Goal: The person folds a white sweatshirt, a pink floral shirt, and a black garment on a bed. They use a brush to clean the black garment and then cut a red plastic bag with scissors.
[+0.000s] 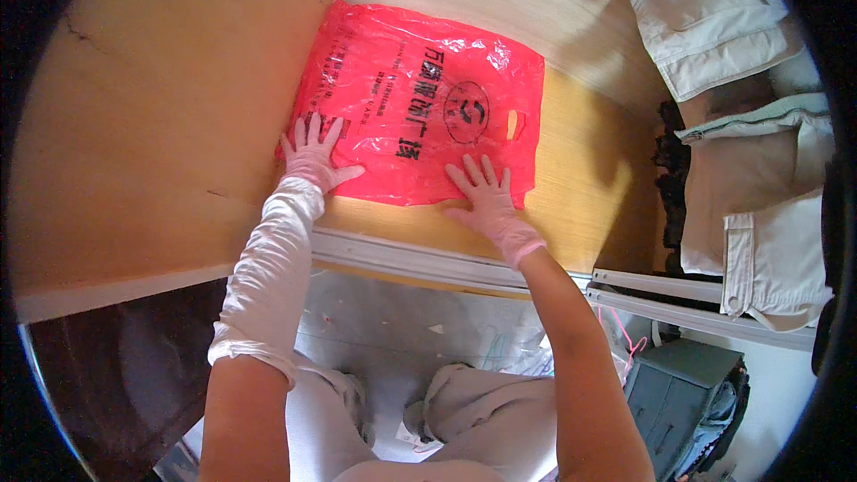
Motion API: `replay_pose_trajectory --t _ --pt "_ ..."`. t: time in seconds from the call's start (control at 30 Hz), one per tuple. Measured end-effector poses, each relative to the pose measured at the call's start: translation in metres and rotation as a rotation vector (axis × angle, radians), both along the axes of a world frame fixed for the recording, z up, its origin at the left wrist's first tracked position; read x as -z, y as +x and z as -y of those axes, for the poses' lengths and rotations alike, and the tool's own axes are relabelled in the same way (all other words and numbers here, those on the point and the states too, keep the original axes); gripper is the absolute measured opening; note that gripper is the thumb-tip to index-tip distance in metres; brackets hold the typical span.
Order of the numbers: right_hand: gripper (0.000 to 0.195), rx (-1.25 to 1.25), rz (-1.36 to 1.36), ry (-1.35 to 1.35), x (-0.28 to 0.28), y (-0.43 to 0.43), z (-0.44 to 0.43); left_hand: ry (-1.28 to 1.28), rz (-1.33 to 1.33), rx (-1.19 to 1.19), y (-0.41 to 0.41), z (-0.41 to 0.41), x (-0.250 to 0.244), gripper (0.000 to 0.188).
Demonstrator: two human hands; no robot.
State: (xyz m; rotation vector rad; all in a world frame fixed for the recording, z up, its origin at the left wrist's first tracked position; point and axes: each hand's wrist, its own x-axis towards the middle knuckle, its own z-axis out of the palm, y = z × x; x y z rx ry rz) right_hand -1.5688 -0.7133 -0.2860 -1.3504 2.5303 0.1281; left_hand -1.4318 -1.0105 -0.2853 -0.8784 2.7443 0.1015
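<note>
A red plastic carrier bag (381, 100) with a die-cut handle and black printed writing lies spread on the wooden cabinet floor (569, 140). My left hand (312, 152), in a thin pale glove with a white sleeve above it, presses on the bag's lower left part, fingers spread. On the lower right edge of the bag rests my right hand (487, 197), also gloved, palm down with fingers apart. Part of its palm is over the wood. Neither hand grips anything.
A wooden side panel (167, 114) rises on the left. Metal sliding-door track (415, 258) runs along the cabinet's front edge. Pale garments (750, 167) hang or lie at the right. Below are a grey floor (395, 321), a dark grey drawer unit (676, 381) and a pink hanger (633, 345).
</note>
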Motion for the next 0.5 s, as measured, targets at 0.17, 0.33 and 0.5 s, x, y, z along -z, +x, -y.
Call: replay_pose_trajectory --t 0.17,0.33,0.5 --pt "0.079 0.126 -0.076 -0.150 0.037 -0.012 -0.028 -0.029 -0.060 0.033 0.003 0.003 0.024 0.116" --pt "0.072 0.171 -0.032 -0.230 0.005 -0.007 -0.017 0.108 0.052 0.018 0.002 0.003 0.011 0.126" --pt "0.056 0.112 -0.120 -0.712 -0.001 -0.009 -0.007 0.111 0.026 0.010 -0.002 0.005 0.015 0.125"
